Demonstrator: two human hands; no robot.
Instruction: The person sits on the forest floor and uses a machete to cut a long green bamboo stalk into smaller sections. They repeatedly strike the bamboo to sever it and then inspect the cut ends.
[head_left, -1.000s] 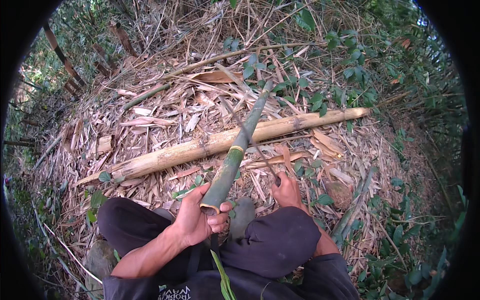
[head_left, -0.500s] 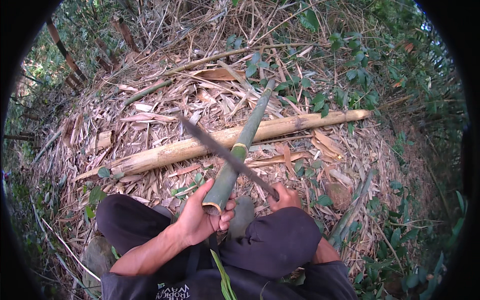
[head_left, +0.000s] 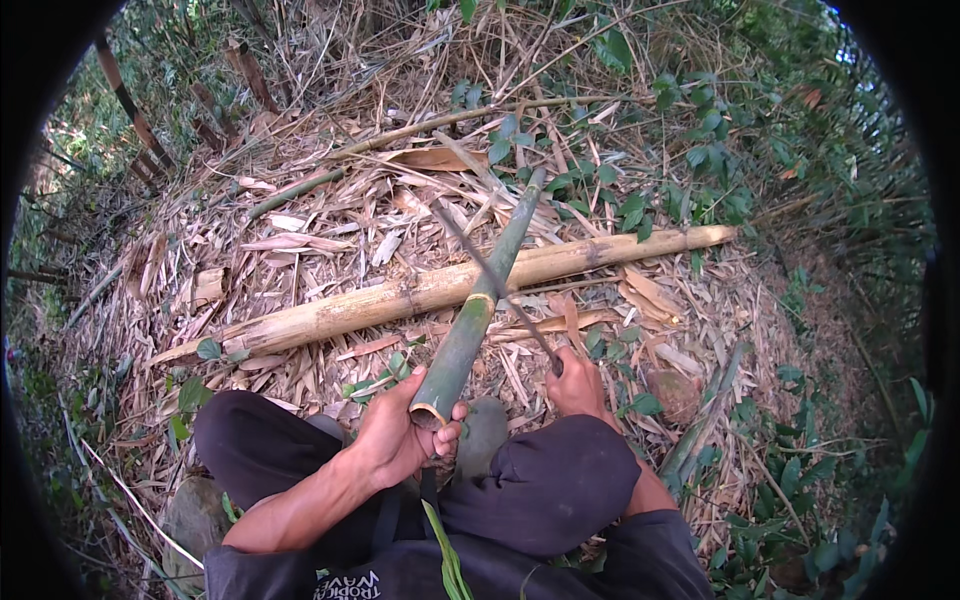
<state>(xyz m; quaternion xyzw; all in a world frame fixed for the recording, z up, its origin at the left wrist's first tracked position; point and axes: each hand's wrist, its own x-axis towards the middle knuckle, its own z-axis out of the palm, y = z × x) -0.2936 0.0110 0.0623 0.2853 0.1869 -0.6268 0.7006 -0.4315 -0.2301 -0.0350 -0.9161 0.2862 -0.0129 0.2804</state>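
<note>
My left hand (head_left: 402, 432) is closed around the near, cut end of a green bamboo pole (head_left: 462, 345). The hollow opening of the pole faces me, and its far part slants away up and to the right. A pale ring marks a node about midway along it. In my right hand (head_left: 580, 386) is the handle of a long, dark-bladed machete (head_left: 478, 258). The blade points away and to the left, crossing over the pole just beyond the node. Whether its edge touches the bamboo I cannot tell. Under the pole lies a thick yellowish bamboo log (head_left: 350, 308).
Dry bamboo shavings and leaves (head_left: 300, 245) cover the ground. A thin bamboo stem (head_left: 440, 122) lies farther off. Cut stumps (head_left: 250, 75) stand at the far left. A split green piece (head_left: 705, 420) lies right of my knee (head_left: 565, 480). Leafy plants grow along the right.
My right hand has moved slightly away from me and to the right, and the machete blade has swung farther along the pole, past the node. The left hand has barely shifted.
</note>
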